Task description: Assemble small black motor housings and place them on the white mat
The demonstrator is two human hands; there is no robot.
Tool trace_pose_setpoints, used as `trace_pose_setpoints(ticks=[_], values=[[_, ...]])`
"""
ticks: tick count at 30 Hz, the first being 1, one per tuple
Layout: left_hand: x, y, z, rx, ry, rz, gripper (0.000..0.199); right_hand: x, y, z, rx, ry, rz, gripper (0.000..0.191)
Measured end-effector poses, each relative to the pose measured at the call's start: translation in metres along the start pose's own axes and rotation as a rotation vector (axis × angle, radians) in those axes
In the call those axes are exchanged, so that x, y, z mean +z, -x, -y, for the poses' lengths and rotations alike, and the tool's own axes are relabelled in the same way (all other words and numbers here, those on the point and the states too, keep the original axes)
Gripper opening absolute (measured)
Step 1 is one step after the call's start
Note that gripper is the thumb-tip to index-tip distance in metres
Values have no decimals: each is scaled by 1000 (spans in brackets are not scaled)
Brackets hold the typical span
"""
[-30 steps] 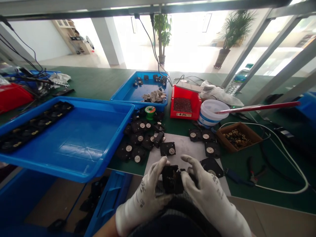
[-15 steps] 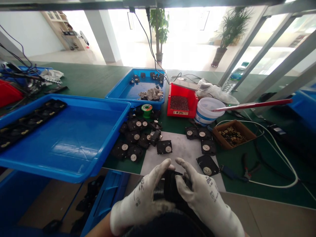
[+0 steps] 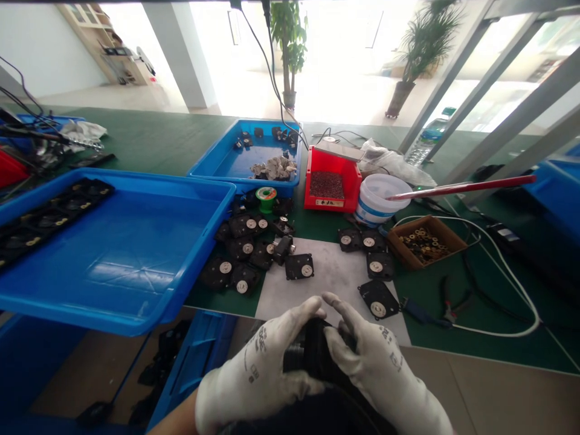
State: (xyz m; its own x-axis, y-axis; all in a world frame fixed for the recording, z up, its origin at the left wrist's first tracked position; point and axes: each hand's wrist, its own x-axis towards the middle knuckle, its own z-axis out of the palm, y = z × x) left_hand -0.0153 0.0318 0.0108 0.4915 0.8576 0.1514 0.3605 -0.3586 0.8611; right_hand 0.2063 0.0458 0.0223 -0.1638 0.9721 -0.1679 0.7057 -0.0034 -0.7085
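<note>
A black part [image 3: 316, 345] is clasped between the gloved left hand [image 3: 256, 365] and right hand [image 3: 374, 362], both closed on it equally, and is held against the body, just short of a white mat [image 3: 326, 278], its long axis hidden.

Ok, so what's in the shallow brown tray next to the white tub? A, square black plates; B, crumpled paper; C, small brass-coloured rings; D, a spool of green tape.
C: the shallow brown tray holds a heap of small brass-coloured rings, and it sits beside the white tub.
</note>
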Motion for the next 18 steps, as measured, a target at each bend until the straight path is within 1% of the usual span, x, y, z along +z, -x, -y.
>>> trace_pose_setpoints(ticks=[3,6,11,13,16,18], values=[[4,-2,-1,-22,1,-20,106,0,0,-3,46,-55,28,69],[6,-3,-2,-18,13,-26,108,2,3,-5,54,-133,52,69],[4,-5,-4,8,7,-6,107,5,5,-6,74,-50,7,70],[3,-6,-4,-9,56,26,107,4,5,-8,66,-90,50,68],[1,-7,-1,-77,178,71,103,-5,6,-14,15,-222,174,63],[0,-7,4,-144,311,80,97,-13,7,-18,-28,-289,184,64]])
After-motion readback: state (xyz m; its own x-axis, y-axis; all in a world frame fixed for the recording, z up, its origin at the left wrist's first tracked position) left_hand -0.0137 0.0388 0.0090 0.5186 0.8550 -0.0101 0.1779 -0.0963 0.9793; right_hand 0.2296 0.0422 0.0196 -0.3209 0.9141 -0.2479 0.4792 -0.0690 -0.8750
